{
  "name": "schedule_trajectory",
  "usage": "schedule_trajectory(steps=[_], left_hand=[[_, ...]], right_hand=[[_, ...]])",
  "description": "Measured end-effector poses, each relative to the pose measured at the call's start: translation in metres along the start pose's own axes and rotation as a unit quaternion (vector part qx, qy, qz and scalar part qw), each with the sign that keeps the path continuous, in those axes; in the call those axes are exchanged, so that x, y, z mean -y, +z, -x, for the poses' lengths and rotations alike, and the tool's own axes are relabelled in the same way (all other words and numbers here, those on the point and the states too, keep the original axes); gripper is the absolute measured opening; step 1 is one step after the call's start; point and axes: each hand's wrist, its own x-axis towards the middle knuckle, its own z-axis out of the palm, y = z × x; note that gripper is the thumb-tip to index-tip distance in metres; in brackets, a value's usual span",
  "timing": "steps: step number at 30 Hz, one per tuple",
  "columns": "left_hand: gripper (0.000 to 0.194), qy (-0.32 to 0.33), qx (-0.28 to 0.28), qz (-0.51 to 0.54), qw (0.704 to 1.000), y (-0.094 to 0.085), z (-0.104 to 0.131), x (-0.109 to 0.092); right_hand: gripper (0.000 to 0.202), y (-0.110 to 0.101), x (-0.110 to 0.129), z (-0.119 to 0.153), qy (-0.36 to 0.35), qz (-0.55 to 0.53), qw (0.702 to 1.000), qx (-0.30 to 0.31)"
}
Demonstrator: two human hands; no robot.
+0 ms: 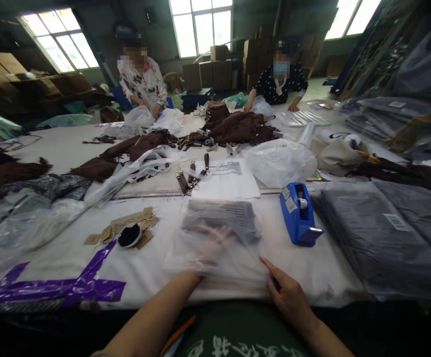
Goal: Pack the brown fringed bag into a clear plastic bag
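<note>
A clear plastic bag lies on the white table right in front of me, with a folded grey garment in its far half. My left hand is pushed inside the bag's open near end, fingers spread, seen blurred through the film. My right hand rests on the table at the bag's near right corner, index finger stretched out and touching the bag's edge.
A blue tape dispenser stands right of the bag. Bagged grey garments are stacked at right. Purple strips, paper tags and loose plastic lie at left. Brown garments sit mid-table; two people work at the far side.
</note>
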Motion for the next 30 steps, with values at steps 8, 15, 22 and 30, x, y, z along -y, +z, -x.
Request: schedule_trajectory(steps=[8,15,22,30], left_hand=[[0.04,0.002,-0.091,-0.025,0.996,0.008,0.017,-0.022],[0.042,0.082,-0.131,-0.089,0.984,-0.05,0.127,-0.043],[0.063,-0.052,-0.12,-0.097,0.987,-0.049,0.129,0.016],[0.076,-0.112,0.051,-0.024,0.992,-0.019,0.138,0.002]], right_hand=[[0.06,-0.007,-0.008,0.002,0.038,0.049,0.997,-0.035],[0.069,-0.003,0.0,-0.011,-0.017,0.084,0.995,-0.049],[0.071,-0.018,-0.02,-0.029,-0.19,0.077,0.975,0.085],[0.071,-0.022,-0.032,-0.043,-0.121,0.054,0.966,0.223]])
